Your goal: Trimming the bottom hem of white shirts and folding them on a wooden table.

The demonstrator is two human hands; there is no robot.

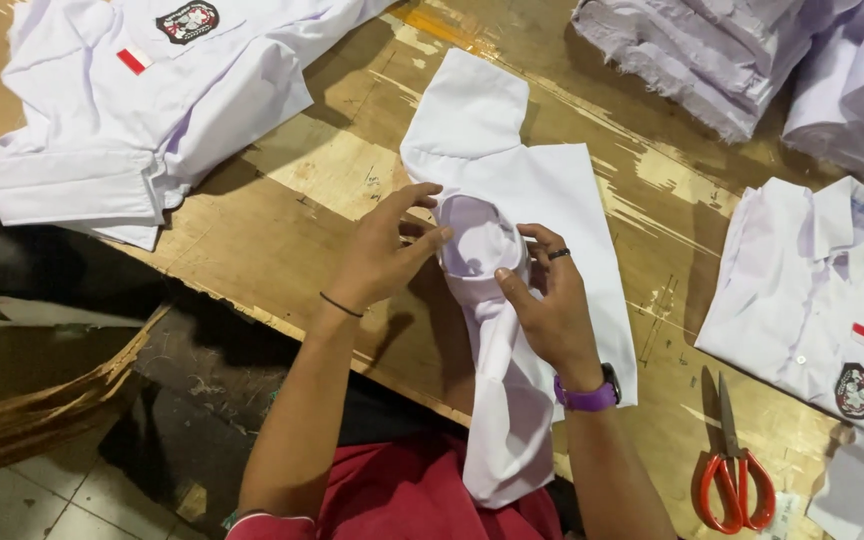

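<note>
The worn plywood worktable (pixel 332 200), scuffed and streaked with pale patches, fills most of the view and serves as the landmark here. Both forearms reach up over its near edge from a red-clad lap, bent slightly inward so that the hands meet above the middle of the table.

The left hand (pixel 382 255), with a thin dark band at the wrist, is curled with fingers spread; its thumb and fingertips pinch the left rim of a rolled opening in the white cotton shirt piece (pixel 542 200). The right hand (pixel 550 305), wearing a dark ring and a purple wristwatch, is half closed, its thumb pressing the same rolled opening from the right while the fingers curve behind the cloth. So both hands grip the fabric, neither fully shut nor flat.

That shirt piece lies on the middle of the table, one sleeve-like part stretching toward the far edge, a flat panel spreading right, and a long fold hanging off the near edge into the lap. The cloth is plain white, creased, and turned into a round cuff-like ring between the hands.

At the table's far left lies a folded white shirt with a dark badge and a red-and-white patch (pixel 142 100). A similar folded badge shirt (pixel 812 290) lies at the right edge. Stacked white garments (pixel 752 60) sit at the far right corner. Orange-handled scissors (pixel 734 470) rest near the right front edge.
</note>
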